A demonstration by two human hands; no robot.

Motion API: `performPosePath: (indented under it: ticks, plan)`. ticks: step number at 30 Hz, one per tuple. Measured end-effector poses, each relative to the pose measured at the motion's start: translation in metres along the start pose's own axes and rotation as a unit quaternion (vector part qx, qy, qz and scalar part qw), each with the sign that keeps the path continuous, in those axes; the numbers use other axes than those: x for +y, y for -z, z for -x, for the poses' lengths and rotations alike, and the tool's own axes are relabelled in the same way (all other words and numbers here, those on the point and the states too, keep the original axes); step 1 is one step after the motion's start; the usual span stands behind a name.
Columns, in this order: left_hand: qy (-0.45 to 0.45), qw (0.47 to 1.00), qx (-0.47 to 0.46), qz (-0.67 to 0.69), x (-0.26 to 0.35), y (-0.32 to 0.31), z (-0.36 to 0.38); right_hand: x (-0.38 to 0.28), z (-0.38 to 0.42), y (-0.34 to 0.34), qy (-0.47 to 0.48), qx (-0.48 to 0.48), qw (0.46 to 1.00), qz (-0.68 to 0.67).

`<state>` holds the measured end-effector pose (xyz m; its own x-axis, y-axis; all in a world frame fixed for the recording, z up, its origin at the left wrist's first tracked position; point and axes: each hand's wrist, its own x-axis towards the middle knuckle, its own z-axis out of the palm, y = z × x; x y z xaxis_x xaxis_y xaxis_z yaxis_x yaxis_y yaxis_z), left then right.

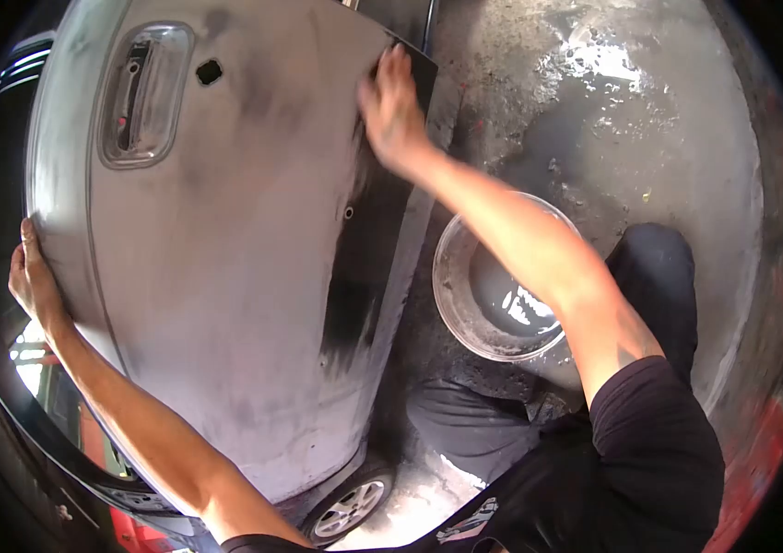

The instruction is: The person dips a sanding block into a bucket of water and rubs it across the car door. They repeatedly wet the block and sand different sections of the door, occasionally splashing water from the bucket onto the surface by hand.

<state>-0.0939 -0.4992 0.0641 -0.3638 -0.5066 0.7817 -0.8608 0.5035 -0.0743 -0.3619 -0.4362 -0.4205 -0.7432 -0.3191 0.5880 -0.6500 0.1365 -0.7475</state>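
Note:
A grey, sanded-looking car door panel (225, 267) fills the left and middle of the view, with a dark band (359, 258) along its lower edge. My right hand (392, 115) lies against the panel at the upper end of this band, blurred, its fingers closed together; whatever may be under the palm is hidden. On the far left, my left hand (34, 276) rests with its fingers over the panel's upper edge, beside the window opening. The recessed handle area (144, 97) and a dark hole (210, 72) are near the top.
A round bucket (451, 300) with greyish liquid stands on the floor under my right forearm. Wet concrete floor (612, 138) lies to the right. A car wheel (350, 509) is at the bottom, near my bent legs (654, 276). Something red shows at the lower right.

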Motion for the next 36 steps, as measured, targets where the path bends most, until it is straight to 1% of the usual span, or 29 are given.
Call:
performPosePath:
  ticks: [1, 2, 3, 4, 5, 6, 7, 9, 11, 13, 14, 16, 17, 18, 19, 20, 21, 22, 23, 24, 25, 26, 27, 29, 31, 32, 33, 34, 36]
  plan:
    - [0.0, 1.0, 0.007, 0.016, 0.0, -0.001, 0.0, 0.022, -0.032, -0.008, 0.037, -0.012, 0.971, 0.236]
    - [-0.008, 1.0, 0.02, 0.01, 0.012, 0.001, 0.009, 0.021, -0.019, -0.026, 0.016, 0.051, 0.995, 0.079]
    - [-0.007, 1.0, 0.025, 0.011, 0.012, 0.002, 0.008, 0.015, -0.016, -0.041, -0.005, 0.117, 0.99, -0.081]
    - [-0.005, 1.0, 0.03, 0.006, 0.01, 0.001, 0.008, -0.038, 0.021, 0.002, -0.107, 0.082, 0.965, -0.225]
    - [-0.003, 0.999, 0.035, 0.003, 0.013, 0.0, 0.008, -0.064, 0.072, 0.005, -0.052, 0.035, 0.974, -0.217]
    - [0.0, 1.0, 0.024, -0.007, 0.019, 0.003, 0.011, -0.091, 0.131, 0.017, -0.025, -0.054, 0.965, -0.256]
    - [-0.001, 1.0, 0.023, -0.006, 0.019, 0.004, 0.011, -0.105, 0.179, 0.022, 0.003, -0.112, 0.95, -0.291]
    - [-0.006, 0.999, 0.026, 0.032, 0.012, -0.002, 0.006, -0.088, 0.168, 0.021, 0.023, -0.134, 0.952, -0.274]
    - [-0.014, 1.0, 0.017, 0.002, 0.003, -0.003, 0.003, -0.051, 0.084, 0.016, -0.009, -0.037, 0.974, -0.221]
    - [0.008, 0.999, 0.01, 0.046, -0.002, -0.003, -0.001, -0.003, -0.007, 0.002, -0.068, 0.062, 0.965, -0.247]
    - [0.01, 0.999, 0.009, 0.043, 0.002, -0.003, 0.003, -0.007, -0.002, -0.003, -0.069, 0.059, 0.964, -0.248]
    - [0.01, 0.999, 0.02, 0.037, 0.014, -0.001, 0.01, -0.016, -0.002, -0.008, -0.125, 0.102, 0.955, -0.248]
    - [0.011, 0.999, 0.024, 0.04, 0.016, 0.002, 0.01, -0.041, 0.039, 0.0, -0.136, 0.058, 0.957, -0.248]
    - [0.007, 0.999, 0.021, 0.027, 0.017, 0.003, 0.01, -0.064, 0.093, 0.006, -0.116, 0.013, 0.958, -0.264]
    - [0.002, 1.0, 0.015, 0.012, 0.018, 0.003, 0.01, -0.085, 0.154, 0.007, -0.112, -0.058, 0.95, -0.284]
    - [-0.018, 0.998, 0.053, 0.0, 0.016, -0.001, 0.01, -0.094, 0.207, 0.011, -0.065, -0.087, 0.942, -0.318]
    - [-0.024, 0.998, 0.05, 0.003, 0.018, -0.001, 0.006, -0.089, 0.206, 0.016, -0.063, -0.13, 0.94, -0.309]
    - [-0.014, 0.999, 0.034, 0.026, 0.016, -0.001, 0.006, -0.077, 0.189, 0.007, -0.079, -0.1, 0.946, -0.297]
    - [-0.002, 0.999, 0.015, 0.044, 0.012, -0.002, 0.007, -0.063, 0.15, 0.009, -0.097, -0.075, 0.95, -0.287]
    - [0.009, 0.998, -0.002, 0.056, 0.006, -0.001, 0.004, -0.038, 0.099, 0.007, -0.107, -0.008, 0.956, -0.274]
    - [0.006, 0.999, -0.004, 0.052, 0.006, -0.002, 0.002, -0.01, 0.053, -0.003, -0.141, 0.04, 0.956, -0.253]
    - [0.007, 0.999, 0.007, 0.052, 0.006, -0.003, 0.001, 0.023, 0.009, -0.014, -0.162, 0.084, 0.939, -0.292]
    - [0.012, 0.998, 0.016, 0.051, 0.006, -0.003, 0.003, 0.062, -0.018, -0.032, -0.068, 0.057, 0.988, -0.126]
    - [0.006, 0.998, 0.01, 0.056, 0.012, 0.0, 0.007, 0.025, 0.002, -0.025, -0.185, 0.095, 0.939, -0.273]
    - [0.005, 0.999, 0.021, 0.035, 0.009, 0.0, 0.005, -0.037, 0.09, -0.002, -0.146, 0.04, 0.943, -0.297]
    - [0.011, 1.0, -0.001, 0.029, 0.003, 0.002, -0.001, -0.068, 0.154, 0.006, -0.11, -0.026, 0.948, -0.299]
    - [0.009, 1.0, -0.003, 0.029, 0.004, 0.004, 0.0, -0.084, 0.195, 0.01, -0.078, -0.092, 0.947, -0.298]
    - [0.008, 0.999, 0.004, 0.044, 0.007, 0.003, 0.002, -0.078, 0.188, 0.013, -0.084, -0.092, 0.947, -0.296]
    - [0.016, 0.998, 0.007, 0.06, 0.008, -0.001, 0.004, -0.051, 0.144, 0.014, -0.086, -0.058, 0.951, -0.291]
